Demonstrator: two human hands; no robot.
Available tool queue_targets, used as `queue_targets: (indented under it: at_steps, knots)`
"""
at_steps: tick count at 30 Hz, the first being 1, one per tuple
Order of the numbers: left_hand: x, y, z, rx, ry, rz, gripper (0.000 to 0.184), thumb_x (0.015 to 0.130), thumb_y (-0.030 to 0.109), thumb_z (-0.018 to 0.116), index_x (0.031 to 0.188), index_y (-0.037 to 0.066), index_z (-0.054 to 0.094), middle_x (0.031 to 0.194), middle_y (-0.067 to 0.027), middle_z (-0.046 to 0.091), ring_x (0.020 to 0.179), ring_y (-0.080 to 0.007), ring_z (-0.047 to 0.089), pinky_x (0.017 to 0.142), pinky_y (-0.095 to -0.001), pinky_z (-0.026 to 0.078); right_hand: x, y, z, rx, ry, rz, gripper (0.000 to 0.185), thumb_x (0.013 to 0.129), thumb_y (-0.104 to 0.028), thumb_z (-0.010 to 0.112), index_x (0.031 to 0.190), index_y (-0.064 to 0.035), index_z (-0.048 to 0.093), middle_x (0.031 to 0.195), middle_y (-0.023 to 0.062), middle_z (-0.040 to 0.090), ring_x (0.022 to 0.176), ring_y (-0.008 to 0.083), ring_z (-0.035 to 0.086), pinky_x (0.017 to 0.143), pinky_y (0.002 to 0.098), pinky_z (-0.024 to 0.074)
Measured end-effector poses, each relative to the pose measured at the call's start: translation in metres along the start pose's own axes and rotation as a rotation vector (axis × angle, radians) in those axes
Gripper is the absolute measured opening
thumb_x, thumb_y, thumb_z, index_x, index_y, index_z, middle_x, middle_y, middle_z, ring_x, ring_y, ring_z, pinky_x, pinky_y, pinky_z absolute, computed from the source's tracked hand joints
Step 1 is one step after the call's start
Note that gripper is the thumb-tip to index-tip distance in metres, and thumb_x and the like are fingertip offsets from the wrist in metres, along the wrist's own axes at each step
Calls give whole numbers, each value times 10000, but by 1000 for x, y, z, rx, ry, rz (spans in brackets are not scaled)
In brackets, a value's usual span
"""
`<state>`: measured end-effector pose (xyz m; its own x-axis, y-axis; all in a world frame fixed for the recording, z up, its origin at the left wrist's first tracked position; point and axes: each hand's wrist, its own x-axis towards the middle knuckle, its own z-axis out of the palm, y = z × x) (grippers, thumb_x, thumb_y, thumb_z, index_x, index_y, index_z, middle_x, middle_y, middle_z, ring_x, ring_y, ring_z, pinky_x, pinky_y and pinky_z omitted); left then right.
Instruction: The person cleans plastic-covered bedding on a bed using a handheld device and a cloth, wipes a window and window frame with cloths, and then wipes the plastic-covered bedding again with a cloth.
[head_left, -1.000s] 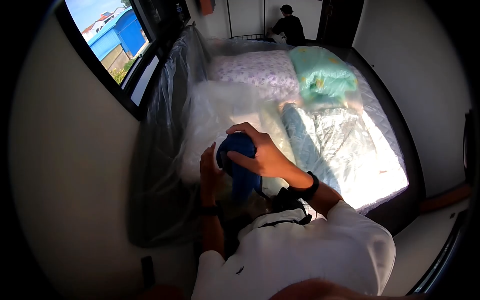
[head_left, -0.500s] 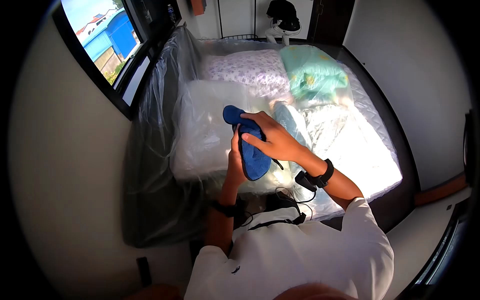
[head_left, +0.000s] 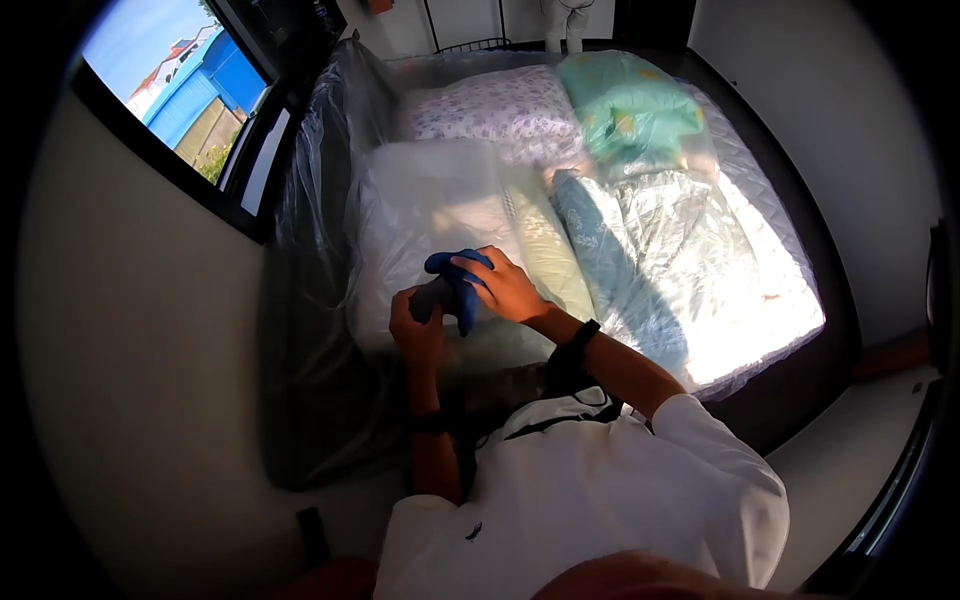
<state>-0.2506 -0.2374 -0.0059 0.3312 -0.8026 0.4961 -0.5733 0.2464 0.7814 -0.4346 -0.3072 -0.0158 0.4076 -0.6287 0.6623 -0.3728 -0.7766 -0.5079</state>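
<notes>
Bed carries bagged bedding. Blue cloth item held above near-left corner: left hand pinches its grey part, right hand its blue edge, apparently to steady it from both sides.

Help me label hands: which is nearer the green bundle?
Right. The right hand, on the blue item, is short of the green bundle; the left hand is farther back, leftward.
</notes>
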Motion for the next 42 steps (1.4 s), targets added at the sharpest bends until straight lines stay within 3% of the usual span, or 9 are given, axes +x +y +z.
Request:
queue_targets:
  at_steps: [4, 8, 10, 17, 23, 25, 32, 40, 42]
  knots:
    - [-2, -12, 10, 91, -123, -9, 300, 829, 26, 698, 1123, 14, 639, 1057, -165, 677, 1007, -318, 667, 874, -365, 526, -31, 11, 68, -404, -57, -85, 500, 804, -146, 646, 1301, -181, 610, 1052, 113, 557, 919, 280, 571, 738, 354, 528]
    - [8, -1, 16, -172, -147, -91, 299, 888, 62, 658, 1184, 19, 643, 1228, -162, 650, 1131, -338, 621, 961, -403, 491, -28, 3, 119, -185, -70, 78, 455, 798, -158, 642, 1253, -165, 639, 1114, 134, 558, 951, 294, 568, 793, 390, 509]
    - [29, -10, 6, 24, -103, 135, 291, 897, 70, 649, 1183, 22, 647, 1267, -173, 638, 1177, -344, 593, 1010, -423, 454, -11, 12, 105, -155, 4, 140, 441, 794, -158, 645, 1235, -174, 652, 1134, 137, 556, 969, 302, 567, 817, 406, 503]
    - [3, -146, -5, 744, -362, -262, 668, 957, 543, 517, 1438, 86, 440, 1536, -185, 370, 1427, -422, 301, 1126, -580, 275, -25, 88, 18, -501, -317, 133, 217, 841, -204, 619, 1031, -199, 723, 1138, 90, 509, 1101, 286, 520, 913, 482, 422]
    - [12, -181, -5, 610, -388, -386, 686, 976, 563, 463, 1472, 95, 388, 1555, -150, 354, 1449, -382, 273, 1140, -611, 210, -16, 113, 20, -323, -437, 496, 433, 851, -434, 610, 1165, -137, 642, 1187, 152, 517, 1121, 357, 540, 909, 565, 424]
    - [0, -182, -4, 658, -361, -363, 687, 980, 558, 456, 1481, 96, 372, 1557, -143, 352, 1455, -370, 267, 1144, -609, 205, -15, 69, 34, -368, -364, 347, 615, 847, -540, 600, 1248, -75, 570, 1230, 180, 505, 1180, 393, 509, 926, 578, 407]
    - [-2, -197, 4, 746, -282, -342, 709, 990, 548, 422, 1523, 95, 305, 1594, -110, 298, 1486, -334, 208, 1159, -600, 184, -43, 48, 32, -307, -449, -36, 735, 773, -432, 709, 1382, -83, 491, 1302, 215, 477, 1237, 400, 475, 987, 558, 410]
    - [-6, -181, 6, 738, -268, -400, 690, 1008, 535, 380, 1526, 86, 302, 1611, -112, 259, 1496, -318, 190, 1177, -571, 154, -58, 83, 2, -205, -501, 486, 754, 744, -296, 710, 1426, -94, 462, 1349, 224, 474, 1059, 430, 603, 906, 472, 524]
    - [-7, -177, 5, 729, -246, -413, 682, 1015, 528, 370, 1527, 85, 296, 1611, -119, 258, 1497, -320, 189, 1178, -571, 151, -58, 74, 16, -275, -231, 122, 784, 721, -269, 719, 1434, -83, 453, 1223, 196, 564, 1068, 412, 601, 910, 464, 524]
